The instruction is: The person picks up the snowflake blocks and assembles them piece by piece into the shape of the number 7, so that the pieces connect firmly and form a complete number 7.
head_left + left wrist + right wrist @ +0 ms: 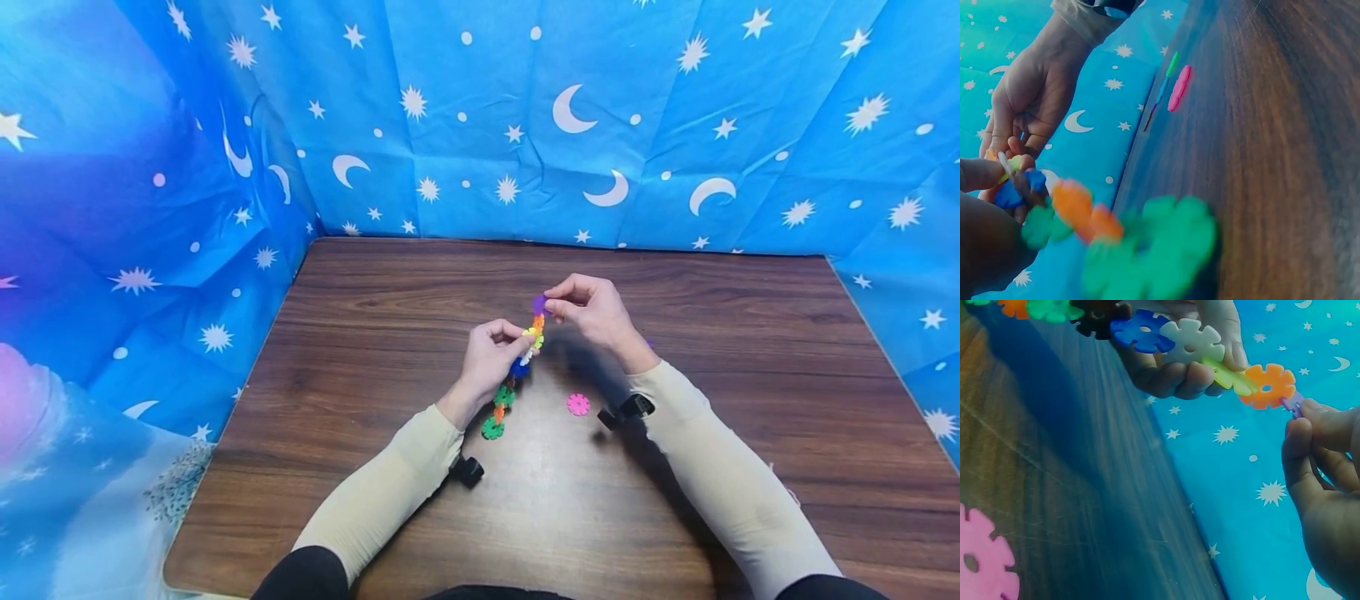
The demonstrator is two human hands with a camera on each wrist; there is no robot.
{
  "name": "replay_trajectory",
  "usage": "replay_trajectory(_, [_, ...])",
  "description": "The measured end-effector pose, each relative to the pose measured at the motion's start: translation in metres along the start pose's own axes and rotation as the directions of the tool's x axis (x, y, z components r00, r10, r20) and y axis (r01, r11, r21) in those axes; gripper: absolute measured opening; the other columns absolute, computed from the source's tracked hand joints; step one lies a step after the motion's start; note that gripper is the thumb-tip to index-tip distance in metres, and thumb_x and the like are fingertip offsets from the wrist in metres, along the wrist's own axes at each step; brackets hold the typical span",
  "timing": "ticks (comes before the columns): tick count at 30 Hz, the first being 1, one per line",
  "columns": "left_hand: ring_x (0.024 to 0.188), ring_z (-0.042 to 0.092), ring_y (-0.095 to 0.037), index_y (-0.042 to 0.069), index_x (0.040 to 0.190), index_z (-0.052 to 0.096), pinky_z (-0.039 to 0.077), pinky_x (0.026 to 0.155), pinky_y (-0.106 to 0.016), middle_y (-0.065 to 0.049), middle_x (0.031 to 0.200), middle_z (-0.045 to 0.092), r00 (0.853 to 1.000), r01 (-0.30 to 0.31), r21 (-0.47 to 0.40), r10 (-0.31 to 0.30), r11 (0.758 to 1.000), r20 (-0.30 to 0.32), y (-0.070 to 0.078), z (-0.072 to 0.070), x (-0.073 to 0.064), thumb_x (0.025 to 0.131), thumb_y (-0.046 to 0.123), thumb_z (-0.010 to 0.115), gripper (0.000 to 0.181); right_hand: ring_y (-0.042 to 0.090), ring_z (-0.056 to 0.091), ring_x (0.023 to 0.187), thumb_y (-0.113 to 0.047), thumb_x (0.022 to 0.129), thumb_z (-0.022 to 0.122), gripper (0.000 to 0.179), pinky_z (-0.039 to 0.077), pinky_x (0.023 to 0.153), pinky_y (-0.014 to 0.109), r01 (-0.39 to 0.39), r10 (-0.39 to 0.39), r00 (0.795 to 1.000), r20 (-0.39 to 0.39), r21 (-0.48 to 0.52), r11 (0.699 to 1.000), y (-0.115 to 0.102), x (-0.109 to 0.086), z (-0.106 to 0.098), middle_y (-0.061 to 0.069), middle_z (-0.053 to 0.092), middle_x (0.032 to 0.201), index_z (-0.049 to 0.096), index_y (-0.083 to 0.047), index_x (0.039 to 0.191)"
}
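A chain of notched plastic flower discs runs between the two hands, raised over the table. My left hand [487, 354] pinches the chain at a yellow disc [1227, 377]. Beside that disc come a white disc [1192, 334], a blue disc [1132, 332] and a brown disc [1099, 319]. Lower down hang green and orange pieces, ending in a green disc [492, 429]. At the upper end my right hand [596, 308] pinches a purple disc [539, 304] between thumb and forefinger. This purple piece meets the edge of an orange disc [1272, 381].
A loose pink disc [577, 405] lies on the brown wooden table [420, 517], below the hands. Past it in the left wrist view, a thin green, blue and dark strip [1162, 90] shows. A blue star-patterned cloth [480, 150] hangs behind the table's far edge.
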State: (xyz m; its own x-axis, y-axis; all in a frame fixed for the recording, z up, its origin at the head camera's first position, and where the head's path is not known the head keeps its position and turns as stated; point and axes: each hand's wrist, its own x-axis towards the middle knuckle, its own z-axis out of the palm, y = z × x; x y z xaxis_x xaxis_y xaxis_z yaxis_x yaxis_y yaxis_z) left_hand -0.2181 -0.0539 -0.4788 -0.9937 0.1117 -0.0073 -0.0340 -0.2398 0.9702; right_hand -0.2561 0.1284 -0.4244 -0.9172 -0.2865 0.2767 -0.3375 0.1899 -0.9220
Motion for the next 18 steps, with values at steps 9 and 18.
replay_trajectory(9, [0.059, 0.069, -0.015, 0.0, 0.077, 0.062, 0.06, 0.06, -0.029, -0.004, 0.07, 0.069, 1.0, -0.006, -0.031, 0.005, 0.999, -0.029, 0.004, 0.009, 0.002, 0.083, -0.009, 0.067, 0.012, 0.024, 0.066, 0.062, -0.004, 0.085, 0.074, 0.011, 0.056, 0.056, 0.021, 0.044, -0.044, 0.999, 0.011, -0.06, 0.997, 0.02, 0.009, -0.003, 0.022, 0.071, 0.09, 0.071, 0.004, 0.092])
replay_trajectory(18, [0.061, 0.068, -0.01, -0.004, 0.078, 0.062, 0.054, 0.057, -0.019, -0.002, 0.069, 0.068, 0.999, -0.011, 0.054, 0.013, 0.998, -0.04, 0.003, 0.016, 0.006, 0.084, -0.007, 0.068, 0.01, 0.017, 0.06, 0.057, 0.002, 0.086, 0.07, 0.012, 0.055, 0.053, 0.026, -0.004, 0.002, 0.999, 0.032, 0.064, 0.998, 0.026, 0.011, -0.014, -0.001, 0.069, 0.076, 0.068, 0.01, 0.095])
